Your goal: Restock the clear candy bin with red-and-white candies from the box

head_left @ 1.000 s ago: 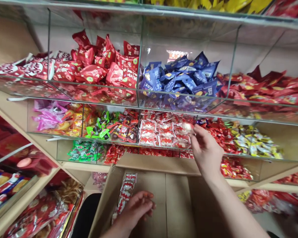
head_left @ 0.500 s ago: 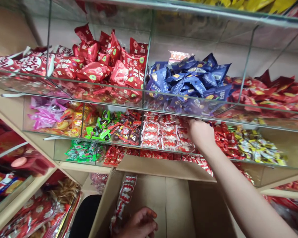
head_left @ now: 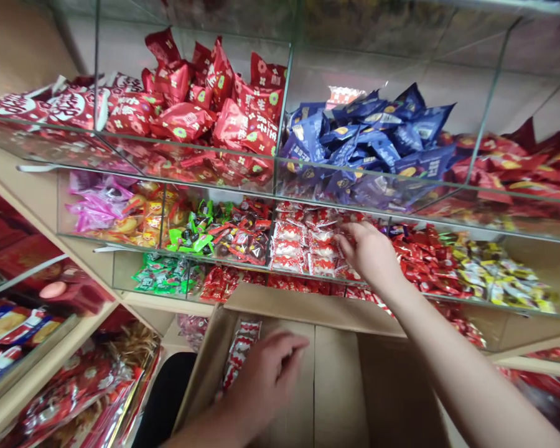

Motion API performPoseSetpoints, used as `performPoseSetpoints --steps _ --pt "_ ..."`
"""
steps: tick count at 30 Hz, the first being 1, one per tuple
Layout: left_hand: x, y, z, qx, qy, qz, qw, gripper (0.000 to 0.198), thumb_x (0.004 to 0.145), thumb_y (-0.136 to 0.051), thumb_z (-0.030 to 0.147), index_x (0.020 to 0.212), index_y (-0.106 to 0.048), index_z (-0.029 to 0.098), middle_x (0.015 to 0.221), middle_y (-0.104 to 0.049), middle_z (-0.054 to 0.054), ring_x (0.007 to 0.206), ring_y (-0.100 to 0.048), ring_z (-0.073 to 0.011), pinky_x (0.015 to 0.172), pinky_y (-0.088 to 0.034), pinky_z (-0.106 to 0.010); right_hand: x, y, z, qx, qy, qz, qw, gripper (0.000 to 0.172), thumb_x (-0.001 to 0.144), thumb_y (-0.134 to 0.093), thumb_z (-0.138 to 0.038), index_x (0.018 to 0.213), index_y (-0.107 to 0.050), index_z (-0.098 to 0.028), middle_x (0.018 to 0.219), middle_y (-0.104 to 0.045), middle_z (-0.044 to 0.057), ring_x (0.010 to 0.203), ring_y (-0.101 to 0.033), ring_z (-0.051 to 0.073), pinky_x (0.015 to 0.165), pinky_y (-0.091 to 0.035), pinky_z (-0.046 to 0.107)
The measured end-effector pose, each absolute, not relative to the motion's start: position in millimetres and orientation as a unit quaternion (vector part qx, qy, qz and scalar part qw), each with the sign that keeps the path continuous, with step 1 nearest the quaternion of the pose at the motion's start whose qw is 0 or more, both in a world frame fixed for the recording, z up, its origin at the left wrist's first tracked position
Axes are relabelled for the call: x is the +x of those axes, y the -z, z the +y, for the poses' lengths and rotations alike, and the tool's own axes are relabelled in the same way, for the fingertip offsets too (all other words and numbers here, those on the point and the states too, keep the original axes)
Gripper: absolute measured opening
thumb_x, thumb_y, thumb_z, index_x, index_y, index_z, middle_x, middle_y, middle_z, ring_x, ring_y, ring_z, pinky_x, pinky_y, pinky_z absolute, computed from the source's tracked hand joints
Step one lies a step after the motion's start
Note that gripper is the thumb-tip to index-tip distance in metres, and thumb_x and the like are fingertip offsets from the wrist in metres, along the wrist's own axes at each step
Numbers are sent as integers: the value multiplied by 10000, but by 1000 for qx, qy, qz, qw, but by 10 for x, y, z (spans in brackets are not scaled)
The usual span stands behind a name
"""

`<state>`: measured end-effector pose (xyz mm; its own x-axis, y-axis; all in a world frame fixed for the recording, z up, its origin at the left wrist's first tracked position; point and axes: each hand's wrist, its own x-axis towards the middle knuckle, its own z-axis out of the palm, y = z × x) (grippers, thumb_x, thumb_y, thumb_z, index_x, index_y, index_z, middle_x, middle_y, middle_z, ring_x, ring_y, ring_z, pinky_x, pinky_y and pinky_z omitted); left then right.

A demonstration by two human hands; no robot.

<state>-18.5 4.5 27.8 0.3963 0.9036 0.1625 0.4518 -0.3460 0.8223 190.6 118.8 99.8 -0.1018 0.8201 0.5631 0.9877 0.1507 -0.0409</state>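
Observation:
Over the open cardboard box [head_left: 336, 379], my left hand [head_left: 266, 379] is blurred, its fingers loosely bent and apart, with nothing visible in it. Below and behind it, a row of red-and-white wrapped candies [head_left: 242, 342] lies along the box's left side. My right hand [head_left: 366, 249] reaches into a middle-shelf compartment. Its fingertips touch the right part of the neatly stacked red-and-white packets [head_left: 289, 246]; whether they grip one cannot be made out.
Glass dividers and front panels edge the shelves. Large red packets [head_left: 182, 121] and blue packets [head_left: 378, 137] fill the upper shelf. Green [head_left: 191, 233] and yellow-white candies [head_left: 508, 274] flank the stack. A dark knee [head_left: 168, 398] shows left of the box.
My left hand has risen and moved forward over the box. My right hand has drawn slightly back and down, its fingers now showing over the packets. The view has shifted slightly.

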Motion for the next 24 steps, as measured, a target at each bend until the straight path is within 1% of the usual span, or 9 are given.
performPoseSetpoints --steps 1,2,4,7,10,14,17,20,24 --pt "-172 -451 154 778 -318 447 306 236 832 -406 226 957 -605 200 883 -619 -31 837 -557 -147 771 -422 -264 1902 -1004 1218 -633 169 -720 227 257 820 -455 -298 997 -597 -179 917 -627 97 774 -592 214 649 -434 292" --pt "-155 -600 270 795 -319 449 255 256 844 -393 232 1008 -586 199 898 -614 -33 819 -562 -144 754 -431 -262 1897 -1011 1245 -636 160 -722 218 258 817 -457 -295 1000 -597 -180 913 -628 101 774 -592 214 653 -431 293" --pt "-103 -817 506 818 -325 455 139 264 857 -377 238 1016 -582 193 912 -603 -38 838 -563 -149 762 -434 -265 1890 -1031 1285 -641 142 -725 207 253 813 -460 -285 998 -596 -177 899 -632 104 780 -590 213 659 -425 290" --pt "24 -987 794 847 -255 467 -2 261 866 -362 236 965 -601 197 894 -585 -42 785 -574 -152 705 -448 -264 1890 -1069 1315 -643 120 -725 214 209 808 -466 -274 926 -613 -184 863 -638 95 784 -588 208 666 -417 283" --pt "193 -1081 963 859 -157 477 -102 241 854 -378 189 891 -616 172 879 -582 -58 758 -581 -174 626 -452 -268 1915 -1120 1309 -627 113 -735 232 164 795 -485 -259 838 -630 -195 837 -643 81 785 -586 204 678 -410 277" --pt "392 -1151 1079 871 -88 458 -156 207 786 -447 65 839 -637 125 857 -615 -91 859 -567 -227 667 -453 -292 1979 -1186 1256 -599 100 -735 300 139 777 -500 -217 803 -631 -182 761 -659 57 716 -591 180 667 -409 257" --pt "476 -1154 1146 873 -78 454 -162 211 759 -458 26 799 -650 102 823 -636 -112 854 -567 -243 655 -452 -301 2027 -1206 1215 -599 76 -718 347 127 767 -511 -218 781 -631 -176 694 -660 39 633 -587 163 632 -410 249" --pt "506 -1131 1202 875 -69 447 -172 203 755 -464 25 753 -657 88 773 -645 -128 818 -577 -247 628 -449 -302 2056 -1199 1194 -608 54 -708 354 105 748 -532 -212 755 -630 -177 682 -663 36 621 -589 164 619 -411 252" --pt "485 -1089 1244 886 -59 416 -194 204 758 -459 23 769 -651 91 752 -649 -123 779 -585 -232 651 -445 -309 2055 -1162 1206 -619 14 -697 363 90 737 -540 -207 727 -627 -183 669 -665 28 620 -596 161 613 -415 252"
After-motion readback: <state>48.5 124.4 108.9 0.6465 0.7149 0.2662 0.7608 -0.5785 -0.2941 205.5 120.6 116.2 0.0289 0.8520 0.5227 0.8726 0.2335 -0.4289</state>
